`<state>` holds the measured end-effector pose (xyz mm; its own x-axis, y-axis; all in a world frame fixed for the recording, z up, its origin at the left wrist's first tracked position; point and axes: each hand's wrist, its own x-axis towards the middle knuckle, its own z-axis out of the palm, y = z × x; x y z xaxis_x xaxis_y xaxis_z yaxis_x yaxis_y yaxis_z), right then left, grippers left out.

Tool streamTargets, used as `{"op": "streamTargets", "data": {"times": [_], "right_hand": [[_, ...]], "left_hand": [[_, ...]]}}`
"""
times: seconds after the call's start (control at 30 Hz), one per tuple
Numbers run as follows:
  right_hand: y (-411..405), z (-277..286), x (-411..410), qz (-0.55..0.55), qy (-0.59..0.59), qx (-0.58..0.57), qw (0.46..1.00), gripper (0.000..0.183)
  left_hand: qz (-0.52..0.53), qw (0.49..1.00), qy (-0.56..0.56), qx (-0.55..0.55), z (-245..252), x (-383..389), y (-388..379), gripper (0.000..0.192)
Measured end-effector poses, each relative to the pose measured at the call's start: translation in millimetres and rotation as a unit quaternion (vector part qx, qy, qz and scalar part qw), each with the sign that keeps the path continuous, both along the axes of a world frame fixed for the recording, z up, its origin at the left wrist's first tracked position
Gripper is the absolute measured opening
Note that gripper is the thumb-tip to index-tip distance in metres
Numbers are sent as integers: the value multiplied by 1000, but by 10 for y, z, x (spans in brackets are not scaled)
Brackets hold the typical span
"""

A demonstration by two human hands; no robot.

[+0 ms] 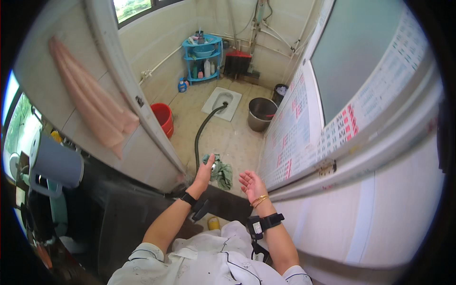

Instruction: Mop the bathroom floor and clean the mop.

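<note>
My left hand grips a crumpled green cloth, which hangs down beyond the fingers. A small shiny spot shows between palm and cloth; I cannot tell what it is. To the right, my right hand is held palm up with its fingers loosely apart and nothing in it. Both hands are over the doorway's dark threshold. Beyond them a dark flexible hose runs across the tiled floor into the squat toilet.
A red bucket stands left inside the doorway. Opposite it are a dark bucket and a small bin. A blue corner shelf and red-topped broom are at the back. A printed-sheet-covered door flanks the right; a pink towel hangs left.
</note>
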<state>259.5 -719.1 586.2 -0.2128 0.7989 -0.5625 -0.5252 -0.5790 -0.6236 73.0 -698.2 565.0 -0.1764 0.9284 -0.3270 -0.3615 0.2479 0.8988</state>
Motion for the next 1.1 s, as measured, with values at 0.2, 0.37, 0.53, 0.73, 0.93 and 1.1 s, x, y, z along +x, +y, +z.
{"op": "streamTargets", "data": {"times": [0.2, 0.37, 0.53, 0.73, 0.93, 1.1], "right_hand": [[1150, -356, -278, 15, -27, 113, 993, 25], [1928, -269, -376, 75, -33, 73, 994, 29], [2862, -490, -517, 171, -206, 66, 961, 36], [3752, -568, -831, 236, -267, 149, 922, 38], [4934, -625, -1307, 209, -186, 29, 960, 30], [5893, -821, -1750, 218, -198, 22, 955, 28]], "left_hand": [[-41, 998, 35, -36, -152, 304, 943, 52], [-35, 998, 52, -16, -9, 262, 1601, 37], [37, 998, 49, -25, -72, 51, 2259, 35], [66, 995, 34, -61, -203, -202, 3184, 32], [23, 985, -156, -75, -258, -621, 4300, 37], [-42, 983, -142, -107, -244, -1082, 5219, 33]]}}
